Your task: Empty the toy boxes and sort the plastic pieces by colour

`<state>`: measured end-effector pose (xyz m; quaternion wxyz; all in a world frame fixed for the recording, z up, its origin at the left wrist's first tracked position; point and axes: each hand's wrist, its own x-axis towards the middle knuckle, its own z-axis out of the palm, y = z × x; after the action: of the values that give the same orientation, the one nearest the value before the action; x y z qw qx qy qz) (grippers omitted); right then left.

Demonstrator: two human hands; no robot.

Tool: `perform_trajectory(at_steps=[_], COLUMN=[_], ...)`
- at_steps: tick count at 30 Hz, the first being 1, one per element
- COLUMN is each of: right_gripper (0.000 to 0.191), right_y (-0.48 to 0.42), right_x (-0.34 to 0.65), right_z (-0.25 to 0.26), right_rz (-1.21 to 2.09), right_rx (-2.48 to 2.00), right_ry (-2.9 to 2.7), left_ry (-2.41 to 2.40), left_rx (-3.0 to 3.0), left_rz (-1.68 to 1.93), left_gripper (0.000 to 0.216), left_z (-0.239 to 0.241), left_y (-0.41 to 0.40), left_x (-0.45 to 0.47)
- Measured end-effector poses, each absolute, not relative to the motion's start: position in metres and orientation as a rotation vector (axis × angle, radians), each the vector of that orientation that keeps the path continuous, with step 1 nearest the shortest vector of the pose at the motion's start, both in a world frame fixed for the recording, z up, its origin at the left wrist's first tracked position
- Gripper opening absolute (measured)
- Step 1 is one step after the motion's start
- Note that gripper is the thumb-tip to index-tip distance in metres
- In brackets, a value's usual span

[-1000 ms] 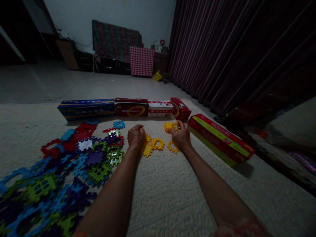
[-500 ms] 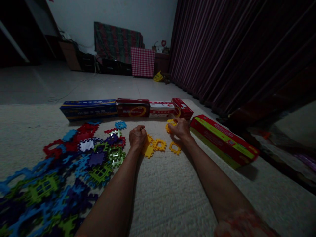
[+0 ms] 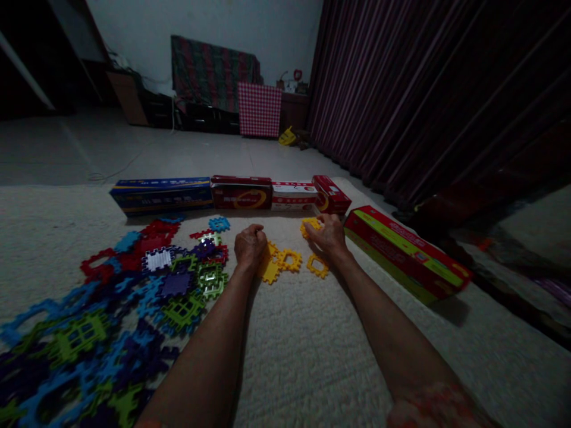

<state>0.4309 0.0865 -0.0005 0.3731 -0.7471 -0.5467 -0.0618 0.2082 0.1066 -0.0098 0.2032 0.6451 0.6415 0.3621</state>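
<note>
My right hand [image 3: 330, 238] pinches a yellow interlocking plastic tile [image 3: 308, 227] with toothed edges, just in front of the red boxes. My left hand [image 3: 250, 245] is closed, its fingers curled on the mat; whatever it grips is hidden. Right against it lie yellow tiles [image 3: 270, 270] with notched edges. A yellow ring-like tile [image 3: 291, 260] touches these on their right side. Another yellow frame tile [image 3: 317, 266] with an open middle lies apart, below my right hand.
A heap of blue, green, purple and red toothed tiles [image 3: 176, 285] spreads over the mat [image 3: 294, 345] to the left. Along the back stand a blue box [image 3: 163, 196], a dark red box [image 3: 241, 194] and a white-red box [image 3: 293, 195]. A red-yellow box [image 3: 405, 252] lies right.
The view has shifted very slightly. Both hands and the yellow tiles keep nearly the same places, with the tile still in my right hand.
</note>
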Motion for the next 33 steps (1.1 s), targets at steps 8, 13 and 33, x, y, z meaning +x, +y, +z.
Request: perform_trajectory(at_steps=[8,13,33], right_gripper=[0.042,0.035,0.045], right_y=[0.059,0.026,0.003], right_x=[0.444,0.444,0.432], right_z=[-0.011,-0.001,0.017], right_rz=[0.041,0.334,0.613], right_rx=[-1.757,-1.814,-1.626], right_ry=[-1.268,-1.489,-1.741], left_ry=[1.803,1.786,1.804], left_rx=[1.789,1.784,1.789], left_rz=[1.009,1.018,1.005], left_gripper=[0.038,0.038,0.038], left_z=[-0.010,-0.008,-0.006], left_y=[0.106,0.105,0.104], left_x=[0.208,0.208,0.208])
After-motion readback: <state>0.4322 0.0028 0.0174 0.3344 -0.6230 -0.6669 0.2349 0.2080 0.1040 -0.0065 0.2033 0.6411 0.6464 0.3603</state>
